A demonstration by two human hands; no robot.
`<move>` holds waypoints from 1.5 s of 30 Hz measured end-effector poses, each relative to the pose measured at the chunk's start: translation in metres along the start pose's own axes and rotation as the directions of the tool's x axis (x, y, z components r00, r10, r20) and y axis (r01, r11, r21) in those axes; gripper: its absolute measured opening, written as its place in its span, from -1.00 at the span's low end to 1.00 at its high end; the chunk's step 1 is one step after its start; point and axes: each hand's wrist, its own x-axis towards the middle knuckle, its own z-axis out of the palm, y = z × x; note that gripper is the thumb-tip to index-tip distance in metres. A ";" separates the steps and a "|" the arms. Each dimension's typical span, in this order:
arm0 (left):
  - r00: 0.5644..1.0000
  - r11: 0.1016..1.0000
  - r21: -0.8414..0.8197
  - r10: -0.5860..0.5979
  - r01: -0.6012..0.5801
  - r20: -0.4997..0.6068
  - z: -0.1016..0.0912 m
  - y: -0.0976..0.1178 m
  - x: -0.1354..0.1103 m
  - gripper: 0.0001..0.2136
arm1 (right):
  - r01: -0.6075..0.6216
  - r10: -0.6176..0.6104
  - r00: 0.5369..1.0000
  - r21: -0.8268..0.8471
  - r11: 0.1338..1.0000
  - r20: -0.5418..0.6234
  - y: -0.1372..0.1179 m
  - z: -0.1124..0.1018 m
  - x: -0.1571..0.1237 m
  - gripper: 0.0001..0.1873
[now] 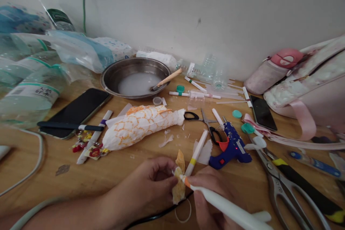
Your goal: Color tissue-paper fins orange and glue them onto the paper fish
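Between the fingertips of my left hand (153, 179) is a small yellow-orange paper piece (178, 191), held upright low in the view. My right hand (215, 194) grips a white marker (223, 205) with an orange band, its tip touching or very close to the piece. Beyond them lies a white paper-covered fish shape (145, 125) with orange scale lines. Another marker (196, 152), banded yellow, rests just past my fingers. A blue glue gun (233, 147) with a small red light sits to the right, beside black-handled scissors (206, 122).
A metal bowl (107, 79) of whitish liquid holds a wooden-handled brush (169, 78). Plastic bottles (32, 90) and a phone (78, 109) occupy the left. At right are large shears (277, 183), pliers (304, 187), a second phone (262, 113), a flask (266, 75) and a pink bag (320, 93).
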 end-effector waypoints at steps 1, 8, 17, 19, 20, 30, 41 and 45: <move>1.000 1.000 -0.019 0.000 0.001 0.011 -0.001 0.000 0.000 -0.77 | -0.005 0.005 1.000 -0.012 1.000 -0.019 0.000 0.001 0.000 -0.72; 0.998 0.996 -0.073 0.058 -0.057 0.010 -0.008 -0.004 0.004 -0.78 | 0.018 -0.017 1.000 -0.022 1.000 0.014 0.002 0.002 -0.001 -0.73; 0.996 0.990 -0.114 0.087 -0.086 0.008 -0.012 -0.008 0.008 -0.82 | 0.035 -0.035 0.998 0.003 0.999 -0.054 0.004 0.004 -0.003 -0.71; 0.996 0.987 -0.138 0.085 -0.082 0.022 -0.013 -0.008 0.008 -0.83 | 0.033 -0.033 0.999 -0.003 0.999 -0.040 0.004 0.004 -0.003 -0.72; 0.996 0.986 -0.145 0.085 -0.080 0.026 -0.013 -0.008 0.008 -0.83 | 0.031 -0.031 0.999 -0.005 1.000 -0.036 0.004 0.004 -0.003 -0.72; 0.997 0.979 -0.199 0.058 -0.049 0.042 -0.015 -0.008 0.005 -0.84 | 0.043 -0.043 0.998 0.006 0.999 -0.041 0.006 0.003 -0.005 -0.76; 0.998 0.934 -0.353 0.061 -0.063 -0.017 -0.013 -0.007 0.005 -0.86 | 0.052 -0.051 0.999 0.034 0.998 -0.013 0.003 0.000 -0.001 -0.69; 0.998 0.935 -0.349 0.051 -0.061 -0.038 -0.012 -0.007 0.003 -0.80 | 0.049 -0.049 0.999 -0.009 0.999 -0.002 0.003 -0.006 0.002 -0.72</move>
